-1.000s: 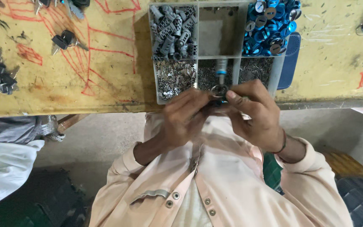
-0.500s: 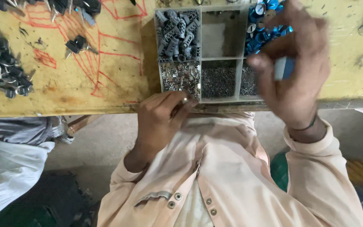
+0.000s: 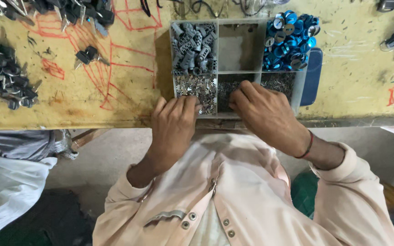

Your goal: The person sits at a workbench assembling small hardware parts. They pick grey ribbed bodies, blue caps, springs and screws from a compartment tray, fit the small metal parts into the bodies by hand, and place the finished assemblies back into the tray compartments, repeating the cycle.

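Observation:
A grey plastic tray (image 3: 224,73) with several compartments sits at the near edge of the yellow table. Its back row holds grey plastic pieces (image 3: 191,48), a bare middle cell and shiny blue round caps (image 3: 290,40). The front row holds small silvery metal bits (image 3: 197,86) and finer dark bits (image 3: 277,81). My left hand (image 3: 173,125) lies knuckles up, fingertips at the front left cell. My right hand (image 3: 264,114) has bent fingers dipping into the front middle cell. The fingertips of both hands are hidden, so I cannot tell what they hold.
Piles of black-headed keys (image 3: 3,77) lie on the table's left and along the back edge (image 3: 69,11); a loose pair (image 3: 87,55) sits between. Red marker lines (image 3: 110,68) cover the tabletop. A dark blue flat object (image 3: 313,77) flanks the tray. Another person (image 3: 10,173) sits at my left.
My right hand came back down from the blue caps to the front middle cell. My left hand moved up from the table edge onto the front left cell.

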